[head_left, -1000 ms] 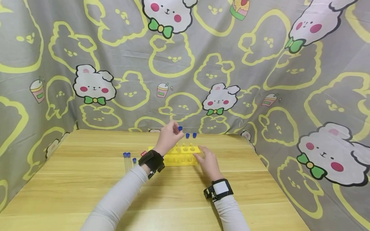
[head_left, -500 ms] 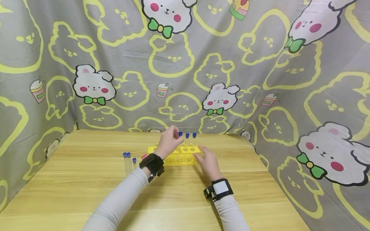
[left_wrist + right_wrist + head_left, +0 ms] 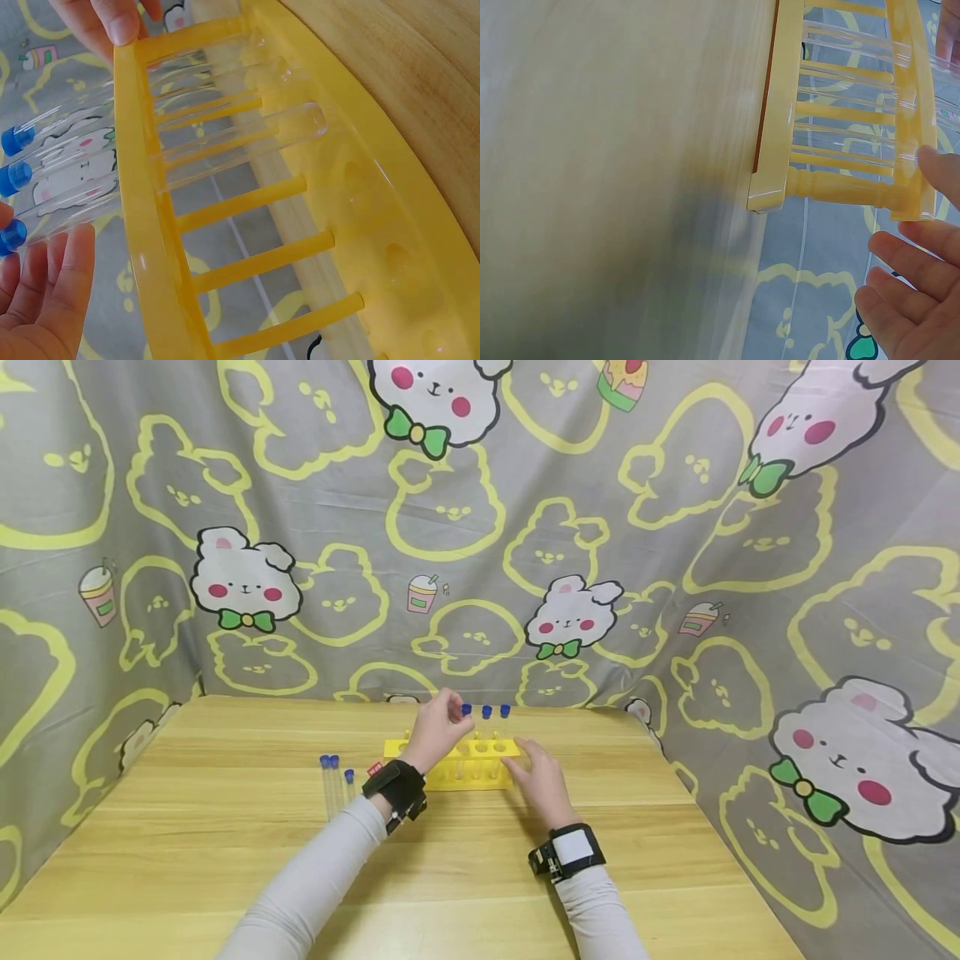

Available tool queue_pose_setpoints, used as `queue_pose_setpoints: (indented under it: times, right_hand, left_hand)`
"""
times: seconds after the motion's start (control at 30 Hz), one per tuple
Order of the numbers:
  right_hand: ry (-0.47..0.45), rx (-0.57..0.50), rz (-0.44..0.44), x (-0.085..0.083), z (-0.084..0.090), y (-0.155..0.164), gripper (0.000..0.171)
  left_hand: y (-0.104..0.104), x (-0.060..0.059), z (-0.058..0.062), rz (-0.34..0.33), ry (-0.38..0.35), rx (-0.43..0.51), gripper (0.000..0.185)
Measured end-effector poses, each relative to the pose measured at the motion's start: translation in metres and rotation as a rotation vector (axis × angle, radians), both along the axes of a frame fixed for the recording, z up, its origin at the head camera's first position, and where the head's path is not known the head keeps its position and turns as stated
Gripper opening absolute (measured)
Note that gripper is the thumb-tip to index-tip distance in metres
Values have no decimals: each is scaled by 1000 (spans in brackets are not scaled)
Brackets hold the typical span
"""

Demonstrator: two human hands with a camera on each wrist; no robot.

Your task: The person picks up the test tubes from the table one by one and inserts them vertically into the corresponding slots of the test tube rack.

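Note:
A yellow test tube rack stands on the table, two blue-capped test tubes in its right-end holes. Just left of them, my left hand pinches a third test tube by its blue cap. This tube passes through the top plate, its rounded end close over the base in the left wrist view. My right hand holds the rack's right end, thumb against the top plate and index finger by its end. The left hand and wrist hide part of the rack in the head view.
Several blue-capped test tubes lie on the wooden table left of the rack, partly behind the left forearm. A patterned grey cloth hangs behind the table and along both sides.
My left hand has lowered the pinched test tube into the rack, its cap dropping to the level of the two beside it. The right hand stays at the rack's end.

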State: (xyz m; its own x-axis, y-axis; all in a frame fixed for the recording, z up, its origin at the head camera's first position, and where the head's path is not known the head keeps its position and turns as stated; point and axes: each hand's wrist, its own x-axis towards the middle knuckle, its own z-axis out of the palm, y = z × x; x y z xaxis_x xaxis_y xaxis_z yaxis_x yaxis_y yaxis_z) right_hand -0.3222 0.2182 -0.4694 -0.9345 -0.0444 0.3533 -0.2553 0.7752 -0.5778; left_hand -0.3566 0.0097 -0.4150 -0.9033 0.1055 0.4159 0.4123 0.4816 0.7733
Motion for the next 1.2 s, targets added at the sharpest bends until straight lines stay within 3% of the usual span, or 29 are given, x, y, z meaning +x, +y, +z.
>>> queue_pose_setpoints:
  times: [0.23, 0.53, 0.9, 1.2]
  right_hand:
    - [-12, -7, 4, 0, 0, 1, 54]
    - [10, 10, 7, 2, 0, 0, 53]
    - [0, 0, 5, 3, 2, 0, 54]
    - [-7, -1, -2, 3, 2, -1, 53]
  left_hand:
    - [0, 0, -2, -11, 22, 13, 25]
    - [-22, 7, 2, -43, -81, 29, 37]
    - [-90, 10, 7, 13, -42, -61, 32]
    - [-153, 15, -3, 101, -91, -212, 26]
